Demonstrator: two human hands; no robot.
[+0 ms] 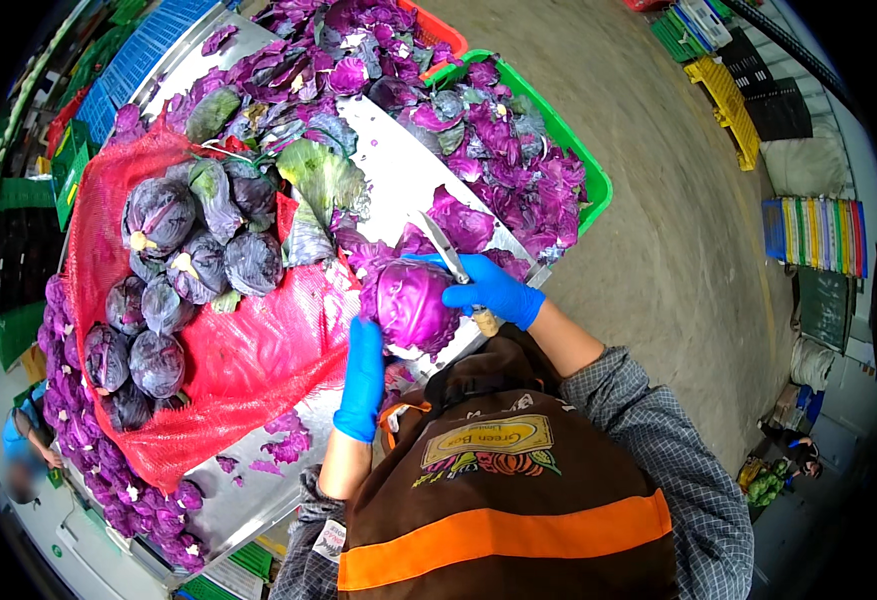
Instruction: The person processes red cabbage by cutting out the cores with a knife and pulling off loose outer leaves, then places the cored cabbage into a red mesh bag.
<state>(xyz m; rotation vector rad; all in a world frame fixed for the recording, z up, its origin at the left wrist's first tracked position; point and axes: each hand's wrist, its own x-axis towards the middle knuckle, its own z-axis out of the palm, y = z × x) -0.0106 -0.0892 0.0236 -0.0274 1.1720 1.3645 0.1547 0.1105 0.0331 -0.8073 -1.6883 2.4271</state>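
One stainless-steel table [366, 142]; on it, one red mesh sack [258, 345]; beside its right edge, one green crate [598, 188] of loose purple leaves; several dark-leaved cabbages [158, 362] on the sack. One glossy red cabbage [408, 308], located at the table's near edge between your blue-gloved hands: left hand [362, 375] cupping its left side, fingers together, tips partly hidden; right hand [493, 290] with fingers curled round one knife [445, 248], blade pointing away from you. For clean cuts, steady the head with your left palm and make short, shallow strokes.
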